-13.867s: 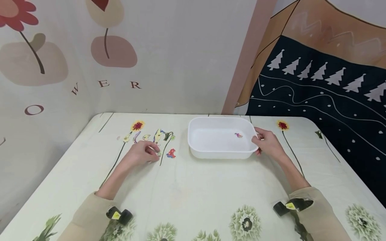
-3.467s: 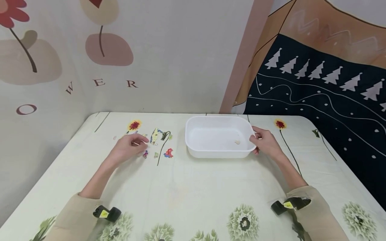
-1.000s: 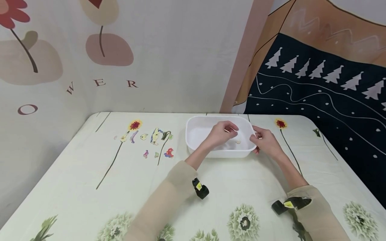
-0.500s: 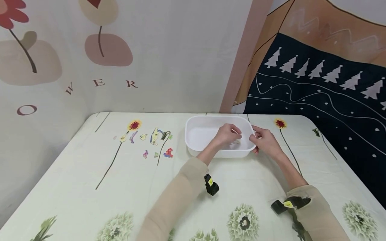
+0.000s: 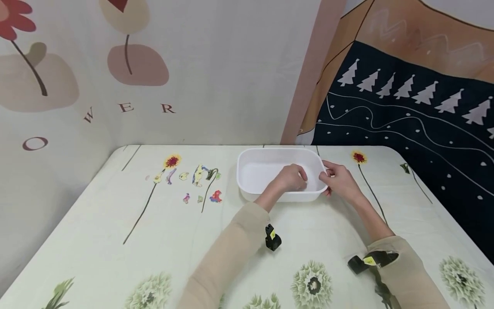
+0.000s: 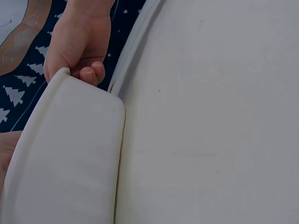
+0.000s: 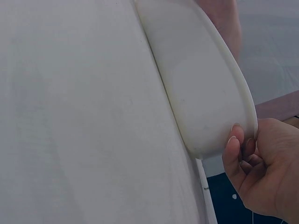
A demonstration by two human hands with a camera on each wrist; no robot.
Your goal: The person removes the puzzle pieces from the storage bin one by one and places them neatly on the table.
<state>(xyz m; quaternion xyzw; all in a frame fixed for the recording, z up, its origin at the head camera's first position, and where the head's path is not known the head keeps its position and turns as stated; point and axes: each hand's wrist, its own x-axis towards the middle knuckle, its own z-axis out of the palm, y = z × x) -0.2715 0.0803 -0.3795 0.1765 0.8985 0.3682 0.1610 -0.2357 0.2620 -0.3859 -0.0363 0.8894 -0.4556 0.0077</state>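
My left hand (image 5: 292, 178) reaches into the white plastic tub (image 5: 256, 174), its fingers bent down close to the floor near the right end. Whatever lies under those fingertips is hidden, so I cannot tell if they pinch anything. My right hand (image 5: 341, 182) grips the tub's right rim, thumb on one side and fingers curled beneath, as the right wrist view also shows. On the cloth to the left lie small cut-out pieces: a red-and-blue one (image 5: 216, 196), a pale green one (image 5: 200, 199), a pink-purple one (image 5: 186, 198), a purple strip (image 5: 171, 176) and a yellow-and-blue one (image 5: 198, 175).
A pale yellow piece (image 5: 183, 176) lies among the others. The cream tablecloth (image 5: 185, 240) carries printed flowers, some close to the pieces. A printed curtain (image 5: 216, 86) hangs behind the table, with a dark tree-patterned cloth (image 5: 409, 111) at the right.
My left hand has gone from the pieces on the left into the tub and sunk lower, covering a small pale piece there. The pink-purple piece, earlier in the tub, now lies on the cloth.
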